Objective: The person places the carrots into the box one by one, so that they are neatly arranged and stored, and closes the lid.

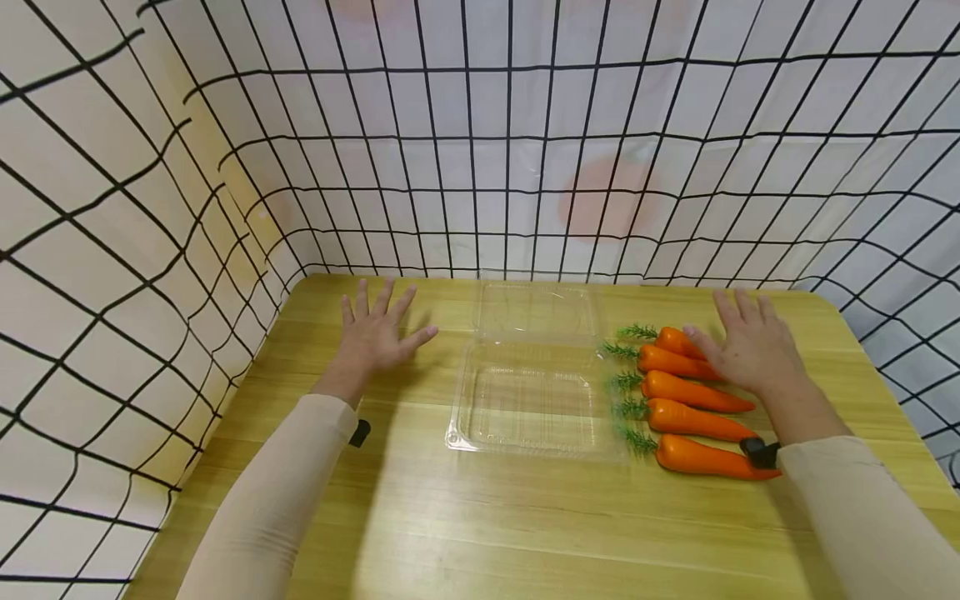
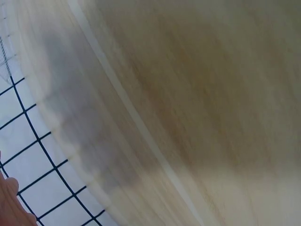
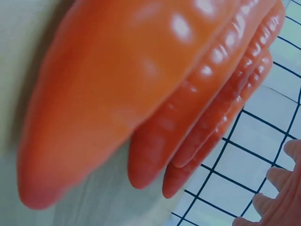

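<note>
Several orange carrots [image 1: 697, 421] with green leafy tops lie in a column on the right of the wooden table, tips pointing right. My right hand [image 1: 761, 346] is over the tips of the farthest ones, fingers spread and holding nothing; contact cannot be told. The carrots [image 3: 108, 89] fill much of the right wrist view, with the fingers [image 3: 282, 188] at its right edge. To the left of them lies a clear plastic clamshell box [image 1: 461, 400], its lid folded back. My left hand [image 1: 372, 337] is left of the box, fingers straight and spread, holding nothing.
A black wire grid [image 1: 510, 167] stands round the back and sides of the wooden table [image 1: 480, 517], with pale cloth behind it. A small black device [image 1: 360, 432] sits at the left wrist, another [image 1: 760, 452] at the right wrist.
</note>
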Available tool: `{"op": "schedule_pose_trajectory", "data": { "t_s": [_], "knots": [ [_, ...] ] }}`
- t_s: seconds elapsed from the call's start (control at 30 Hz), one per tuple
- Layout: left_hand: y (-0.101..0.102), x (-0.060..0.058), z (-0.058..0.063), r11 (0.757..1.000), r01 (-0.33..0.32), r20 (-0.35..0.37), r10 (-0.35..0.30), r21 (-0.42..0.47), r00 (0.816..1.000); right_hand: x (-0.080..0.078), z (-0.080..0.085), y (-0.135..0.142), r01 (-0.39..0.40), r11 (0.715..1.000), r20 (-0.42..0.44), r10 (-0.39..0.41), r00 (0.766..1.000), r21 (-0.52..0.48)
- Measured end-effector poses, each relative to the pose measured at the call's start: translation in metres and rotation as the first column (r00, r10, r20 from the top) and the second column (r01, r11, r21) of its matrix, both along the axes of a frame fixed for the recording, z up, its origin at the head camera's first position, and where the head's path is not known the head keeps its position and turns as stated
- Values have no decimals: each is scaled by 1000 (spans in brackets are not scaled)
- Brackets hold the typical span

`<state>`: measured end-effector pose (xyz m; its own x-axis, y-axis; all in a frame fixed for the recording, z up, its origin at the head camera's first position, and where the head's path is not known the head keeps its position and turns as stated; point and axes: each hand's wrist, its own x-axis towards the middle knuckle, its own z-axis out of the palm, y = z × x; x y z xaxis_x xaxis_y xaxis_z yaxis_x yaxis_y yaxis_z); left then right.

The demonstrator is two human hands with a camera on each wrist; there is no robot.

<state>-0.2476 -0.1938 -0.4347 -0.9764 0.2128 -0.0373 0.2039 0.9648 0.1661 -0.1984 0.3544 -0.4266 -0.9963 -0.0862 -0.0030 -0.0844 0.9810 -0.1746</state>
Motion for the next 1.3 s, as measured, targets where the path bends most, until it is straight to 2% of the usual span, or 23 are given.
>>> {"op": "schedule_pose_trajectory", "data": {
  "t_s": [0.2, 0.4, 0.5, 0.57, 0.67, 0.83, 0.9, 1.17, 1.3],
  "knots": [
    [3, -1, -5, 1000, 4, 12, -4, 12, 1000, 2, -3, 1, -7, 1000, 9, 7, 1000, -21],
    [10, 1, -5, 997, 4, 20, -6, 76, 1000, 3, -2, 0, -7, 997, 31, 10, 999, -79],
    [16, 2, -4, 987, -6, 49, -2, 159, 999, 3, 0, 1, 5, 987, 65, 5, 998, -158],
    [20, 4, -2, 969, -22, 83, 1, 248, 997, 2, 1, 3, 10, 976, 81, 7, 997, -217],
    [26, 6, -1, 921, -60, 140, 6, 385, 990, 2, 3, 5, 19, 959, 102, 10, 995, -283],
    [33, 6, -3, 851, -94, 186, -5, 517, 982, 2, 6, 8, 44, 941, 156, 9, 988, -334],
    [34, 6, -4, 814, -112, 209, -12, 570, 978, 2, 7, 11, 55, 936, 178, 7, 984, -346],
    [41, 7, -4, 615, -217, 327, -71, 758, 942, 5, 9, 18, 101, 920, 232, -11, 973, -379],
    [47, 7, -7, 498, -288, 391, -115, 818, 913, 5, 7, 21, 102, 923, 251, -6, 968, -371]
  ]
}}
